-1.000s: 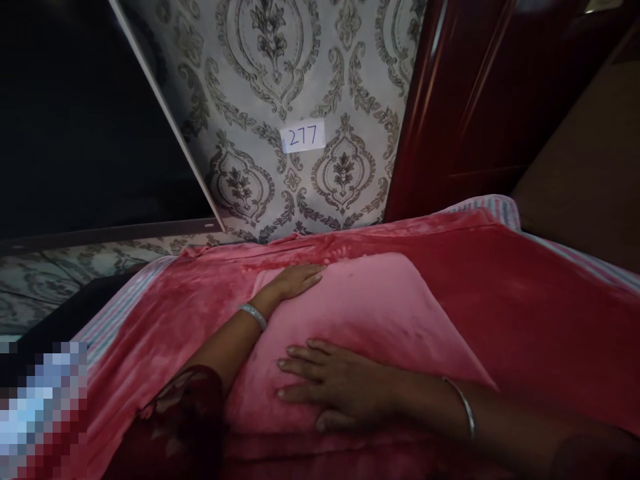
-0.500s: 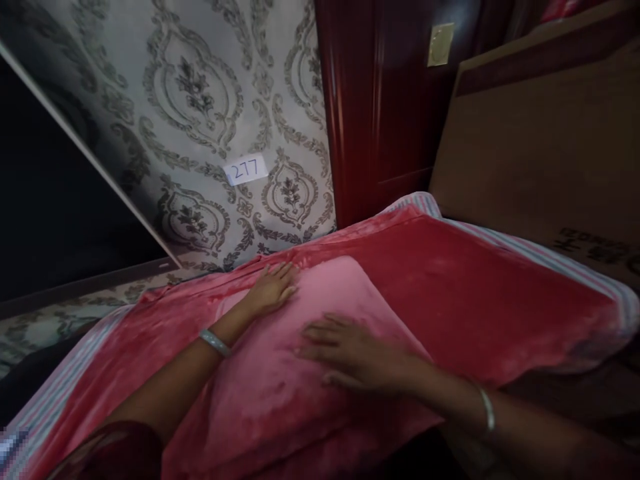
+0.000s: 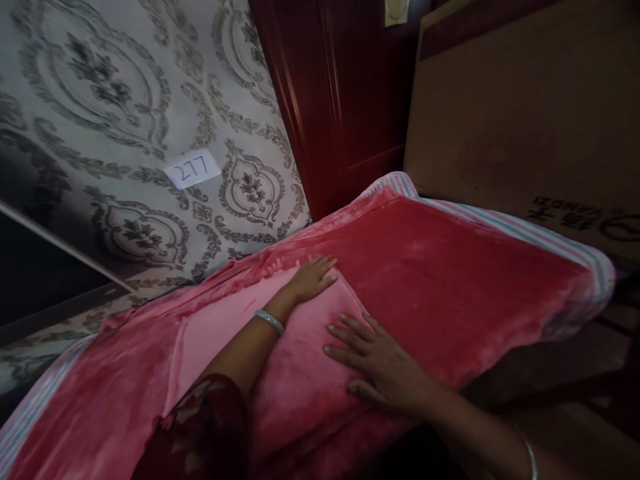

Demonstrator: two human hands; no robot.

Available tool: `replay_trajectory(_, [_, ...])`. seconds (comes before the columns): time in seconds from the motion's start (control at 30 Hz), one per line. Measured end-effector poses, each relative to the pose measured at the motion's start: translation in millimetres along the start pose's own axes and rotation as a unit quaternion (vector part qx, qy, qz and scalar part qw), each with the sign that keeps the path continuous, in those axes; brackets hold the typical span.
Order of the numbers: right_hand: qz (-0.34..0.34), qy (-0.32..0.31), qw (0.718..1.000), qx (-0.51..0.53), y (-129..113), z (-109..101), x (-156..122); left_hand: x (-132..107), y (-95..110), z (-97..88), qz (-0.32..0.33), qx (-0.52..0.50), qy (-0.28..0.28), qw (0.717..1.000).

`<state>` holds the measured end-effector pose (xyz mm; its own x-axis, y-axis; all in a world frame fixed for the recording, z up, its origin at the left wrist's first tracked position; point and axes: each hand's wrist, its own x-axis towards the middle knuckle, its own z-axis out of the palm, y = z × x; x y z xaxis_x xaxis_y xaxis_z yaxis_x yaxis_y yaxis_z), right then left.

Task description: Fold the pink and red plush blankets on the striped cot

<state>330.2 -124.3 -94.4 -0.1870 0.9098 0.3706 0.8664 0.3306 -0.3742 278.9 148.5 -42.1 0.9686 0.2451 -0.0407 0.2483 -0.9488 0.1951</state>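
Your table (image 3: 505,293) is draped in striped cloth (image 3: 550,241), which shows along its left and right edges and rounds the far right corner. Over that, red plush fabric (image 3: 425,253) spreads almost edge to edge, with a folded pink piece (image 3: 215,347) lying flat on it, left of the table's right half.

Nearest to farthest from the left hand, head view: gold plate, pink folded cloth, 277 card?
1. Pink folded cloth: under the left hand.
2. 277 card: on the patterned wall, upper left.
3. Gold plate: on the dark red panel, top.
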Motion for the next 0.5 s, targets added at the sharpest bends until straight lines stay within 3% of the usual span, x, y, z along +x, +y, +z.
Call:
replay_trajectory(0.17, [0.009, -0.007, 0.999, 0.03, -0.9, -3.3, -2.0, 12.6, -25.7, -1.4, -0.018, -0.048, 0.016, 0.999])
replay_trajectory(0.27, [0.012, -0.01, 0.999, 0.05, -1.0, -5.7, -1.9, 11.3, -28.9, 1.5, -0.025, -0.075, 0.085, 0.993])
replay_trajectory(0.37, [0.011, -0.003, 0.998, 0.067, -0.9, -5.5, -1.6, 7.4, -29.2, 0.6, -0.071, -0.09, 0.151, 0.982])
replay_trajectory(0.5, [0.016, -0.008, 0.997, 0.081, -3.0, -6.2, -7.0, 6.2, -32.5, -8.5, -0.13, -0.176, 0.127, 0.968])
